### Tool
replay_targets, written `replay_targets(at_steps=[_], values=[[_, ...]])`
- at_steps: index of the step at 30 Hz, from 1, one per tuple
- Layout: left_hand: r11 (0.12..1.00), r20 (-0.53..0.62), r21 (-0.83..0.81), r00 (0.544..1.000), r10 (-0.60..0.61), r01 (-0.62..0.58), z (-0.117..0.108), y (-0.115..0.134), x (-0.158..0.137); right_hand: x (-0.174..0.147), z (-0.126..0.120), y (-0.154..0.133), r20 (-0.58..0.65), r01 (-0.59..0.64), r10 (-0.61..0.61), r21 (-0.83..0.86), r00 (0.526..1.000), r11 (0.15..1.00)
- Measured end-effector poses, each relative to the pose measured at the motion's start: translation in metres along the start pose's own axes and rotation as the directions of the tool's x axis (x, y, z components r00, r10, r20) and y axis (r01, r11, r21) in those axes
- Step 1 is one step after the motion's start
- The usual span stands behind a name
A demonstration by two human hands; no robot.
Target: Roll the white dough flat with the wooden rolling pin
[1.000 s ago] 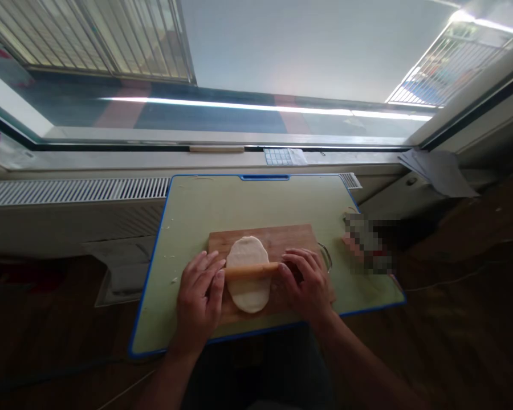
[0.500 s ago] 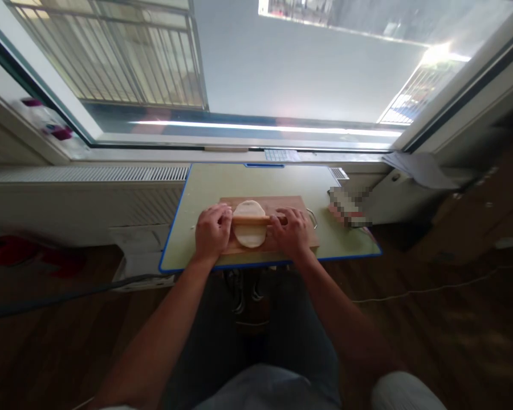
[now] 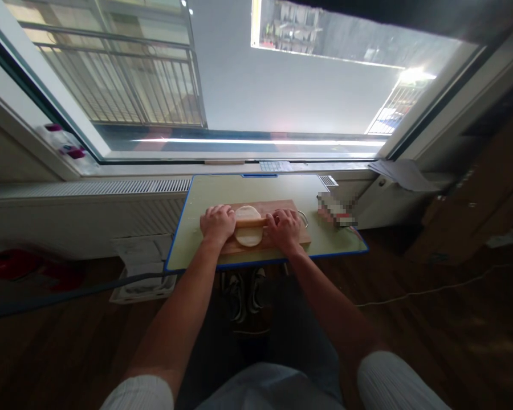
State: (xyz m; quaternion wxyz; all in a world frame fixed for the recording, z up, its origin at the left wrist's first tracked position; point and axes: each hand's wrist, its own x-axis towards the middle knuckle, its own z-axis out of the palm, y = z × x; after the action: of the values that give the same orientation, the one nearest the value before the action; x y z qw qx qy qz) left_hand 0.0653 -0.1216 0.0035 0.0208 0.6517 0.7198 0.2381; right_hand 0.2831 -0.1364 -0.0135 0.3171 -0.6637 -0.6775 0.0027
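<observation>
A wooden rolling pin [image 3: 250, 223] lies across a flat round of pale dough [image 3: 248, 237] on a wooden cutting board [image 3: 265, 249]. My left hand [image 3: 218, 222] is closed over the pin's left end, at the dough's left edge. Wrapped round the right end is my right hand [image 3: 284, 226], just right of the dough. The dough shows both above and below the pin. Both ends of the pin are hidden under my fingers. A metal handle [image 3: 303, 218] sticks out from the board's right side.
The board rests on a small pale green table [image 3: 188, 239] with a blue rim, against a radiator [image 3: 149, 187] below a window. A blurred-out item [image 3: 336, 210] lies on the table's right. Papers [image 3: 404, 173] lie at the right; a bottle [image 3: 66, 142] stands left on the sill.
The view has shifted slightly, so the table sits a little lower and further left. Both hands still hold the rolling pin, which is now nearer the dough's middle.
</observation>
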Motion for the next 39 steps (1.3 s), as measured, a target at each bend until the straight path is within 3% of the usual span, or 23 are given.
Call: replay_targets(at_steps=[14,39], values=[[0.997,-0.051,0.016,0.996,0.078,-0.077,-0.001,-0.001,-0.027,-0.019,-0.002,0.003,-0.011,0.043,-0.043,0.006,0.999,0.999],[0.99,-0.144,-0.049,0.982,0.121,-0.13,-0.01,-0.004,-0.102,-0.091,-0.012,0.012,-0.069,0.099,-0.102,-0.045,0.992,0.994]])
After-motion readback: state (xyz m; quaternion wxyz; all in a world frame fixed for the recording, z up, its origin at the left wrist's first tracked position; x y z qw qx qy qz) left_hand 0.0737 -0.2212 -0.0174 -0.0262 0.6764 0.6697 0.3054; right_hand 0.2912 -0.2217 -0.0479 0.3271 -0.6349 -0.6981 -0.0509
